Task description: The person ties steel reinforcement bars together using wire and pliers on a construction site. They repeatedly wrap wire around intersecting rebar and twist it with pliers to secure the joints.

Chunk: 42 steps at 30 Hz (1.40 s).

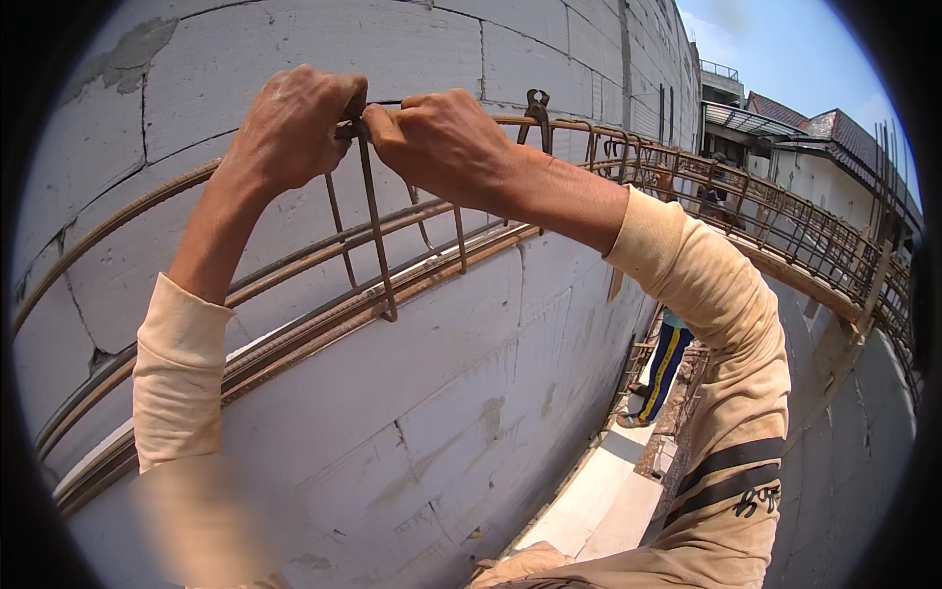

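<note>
My left hand (pixel 298 125) is curled at the upper corner of a steel rebar stirrup (pixel 374 213). Against the same corner, the thumb and fingers of my right hand (pixel 445 147) are pinched together, almost touching the left. Any tie wire between the fingertips is hidden. The stirrup hangs down to long lower reinforcing bars (pixel 486 250), while a ribbed upper bar (pixel 118 213) passes behind my hands. Right of my right hand, a pair of end-cutting pincers (pixel 539 114) straddles the upper bar, jaws upward.
A light block wall (pixel 316 44) rises close behind the bars, with more blockwork (pixel 412 383) below them. The tied rebar cage (pixel 780 213) curves away right beside a timber board (pixel 802 283). Far below, a person's leg (pixel 662 368) stands near a pale walkway (pixel 589 508).
</note>
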Each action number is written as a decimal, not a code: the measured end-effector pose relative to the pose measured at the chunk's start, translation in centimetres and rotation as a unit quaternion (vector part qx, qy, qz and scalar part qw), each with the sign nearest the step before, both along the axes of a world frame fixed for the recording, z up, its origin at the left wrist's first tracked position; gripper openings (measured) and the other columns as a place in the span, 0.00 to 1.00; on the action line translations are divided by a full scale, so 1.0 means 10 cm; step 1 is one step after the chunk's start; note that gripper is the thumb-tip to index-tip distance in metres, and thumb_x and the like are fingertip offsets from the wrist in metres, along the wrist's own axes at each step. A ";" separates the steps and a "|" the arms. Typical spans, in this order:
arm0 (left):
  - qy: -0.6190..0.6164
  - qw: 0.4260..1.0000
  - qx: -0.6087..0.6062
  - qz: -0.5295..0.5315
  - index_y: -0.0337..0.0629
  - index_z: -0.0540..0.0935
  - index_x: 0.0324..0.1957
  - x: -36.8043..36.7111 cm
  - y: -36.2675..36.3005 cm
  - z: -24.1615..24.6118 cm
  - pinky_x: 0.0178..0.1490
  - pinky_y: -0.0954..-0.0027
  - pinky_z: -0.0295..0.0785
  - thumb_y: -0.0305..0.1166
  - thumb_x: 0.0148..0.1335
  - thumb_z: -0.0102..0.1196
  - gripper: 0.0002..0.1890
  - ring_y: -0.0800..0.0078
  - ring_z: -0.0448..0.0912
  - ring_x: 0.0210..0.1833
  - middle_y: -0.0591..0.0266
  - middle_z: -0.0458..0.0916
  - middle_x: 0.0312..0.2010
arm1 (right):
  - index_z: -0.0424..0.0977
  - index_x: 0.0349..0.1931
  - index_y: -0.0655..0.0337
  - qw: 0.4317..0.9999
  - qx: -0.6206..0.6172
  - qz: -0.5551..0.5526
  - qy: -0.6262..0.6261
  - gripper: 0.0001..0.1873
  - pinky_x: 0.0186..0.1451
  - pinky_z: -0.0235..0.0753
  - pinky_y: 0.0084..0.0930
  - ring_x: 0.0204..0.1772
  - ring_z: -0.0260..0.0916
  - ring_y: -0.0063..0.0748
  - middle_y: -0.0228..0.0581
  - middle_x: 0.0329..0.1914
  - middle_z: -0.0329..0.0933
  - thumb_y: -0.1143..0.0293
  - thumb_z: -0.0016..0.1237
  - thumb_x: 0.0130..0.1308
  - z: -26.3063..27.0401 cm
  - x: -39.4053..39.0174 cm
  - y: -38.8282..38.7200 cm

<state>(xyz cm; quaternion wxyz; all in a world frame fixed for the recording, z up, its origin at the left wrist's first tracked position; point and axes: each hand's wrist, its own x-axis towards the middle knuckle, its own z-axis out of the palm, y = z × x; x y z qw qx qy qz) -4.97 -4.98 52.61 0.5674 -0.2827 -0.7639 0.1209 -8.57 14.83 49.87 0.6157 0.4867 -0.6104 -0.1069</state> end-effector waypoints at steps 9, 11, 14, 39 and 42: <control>0.020 1.000 0.020 -0.006 0.39 0.86 0.35 -0.06 0.01 -0.10 0.35 0.58 0.81 0.16 0.51 0.62 0.09 0.59 0.85 0.29 0.55 0.85 0.23 | 0.82 0.39 0.73 0.838 -0.128 0.051 -0.529 0.14 0.43 0.87 0.36 0.35 0.87 0.37 0.43 0.24 0.84 0.67 0.55 0.72 0.33 0.13 -0.03; 0.020 0.999 0.029 -0.017 0.40 0.87 0.35 -0.03 0.01 -0.12 0.34 0.58 0.81 0.15 0.51 0.61 0.11 0.60 0.86 0.29 0.54 0.85 0.24 | 0.78 0.46 0.81 0.772 -0.126 0.069 -0.619 0.19 0.51 0.88 0.31 0.41 0.88 0.38 0.50 0.35 0.86 0.66 0.56 0.73 0.37 0.15 -0.02; 0.020 0.999 0.037 -0.028 0.40 0.88 0.36 0.01 0.01 -0.14 0.34 0.60 0.82 0.14 0.51 0.60 0.12 0.60 0.86 0.28 0.54 0.86 0.24 | 0.77 0.48 0.81 0.740 -0.109 0.105 -0.655 0.19 0.52 0.88 0.28 0.41 0.88 0.39 0.58 0.40 0.85 0.67 0.53 0.74 0.39 0.19 0.02; 0.033 0.998 0.044 -0.032 0.39 0.87 0.37 0.06 0.00 -0.12 0.44 0.56 0.84 0.15 0.50 0.65 0.12 0.56 0.88 0.39 0.50 0.87 0.31 | 0.82 0.43 0.59 0.967 0.110 -0.166 -0.159 0.08 0.33 0.86 0.23 0.29 0.82 0.32 0.38 0.27 0.82 0.65 0.53 0.74 0.54 0.31 -0.05; 0.012 0.998 0.062 -0.030 0.37 0.87 0.36 0.04 0.01 -0.11 0.41 0.57 0.84 0.13 0.49 0.62 0.12 0.56 0.88 0.36 0.51 0.87 0.29 | 0.82 0.44 0.65 0.877 -0.006 -0.086 -0.473 0.17 0.34 0.86 0.29 0.28 0.83 0.31 0.40 0.26 0.83 0.59 0.48 0.79 0.59 0.26 -0.02</control>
